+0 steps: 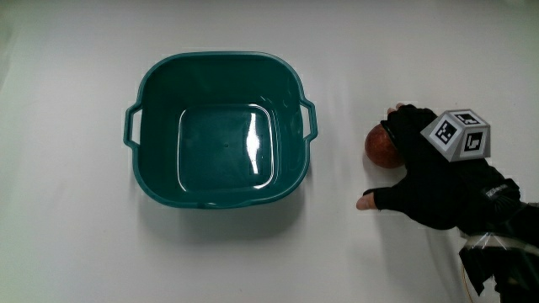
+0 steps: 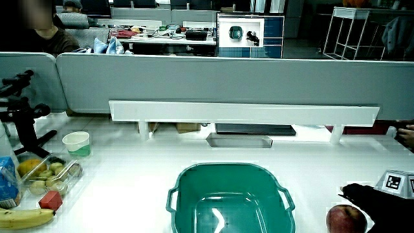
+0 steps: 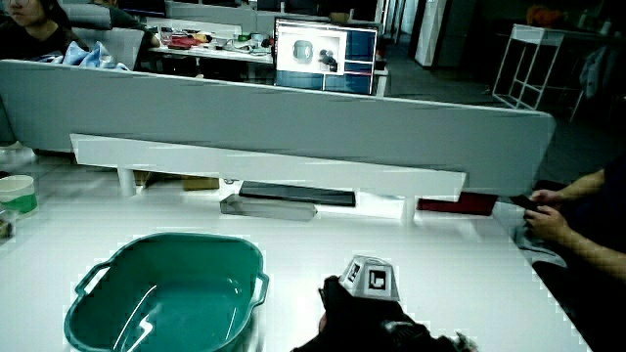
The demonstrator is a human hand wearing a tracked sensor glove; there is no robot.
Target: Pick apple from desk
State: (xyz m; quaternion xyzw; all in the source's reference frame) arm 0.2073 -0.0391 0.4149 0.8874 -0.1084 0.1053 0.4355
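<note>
A red apple (image 1: 381,148) lies on the white table beside the teal basin (image 1: 147,118). The gloved hand (image 1: 429,172) rests against the apple, its fingers reaching over the apple's top while the thumb stays spread apart from the fruit. On the hand's back sits the patterned cube (image 1: 457,135). In a side view the apple (image 2: 345,219) shows just under the fingers of the hand (image 2: 381,200). In a side view the hand (image 3: 372,318) hides the apple, next to the basin (image 3: 108,264).
The basin (image 2: 194,173) holds nothing. In a side view a paper cup (image 2: 77,143), a clear box of fruit (image 2: 45,175), a banana (image 2: 22,219) and a black stand (image 2: 22,123) sit at the table's edge. The low partition (image 2: 213,81) bounds the table.
</note>
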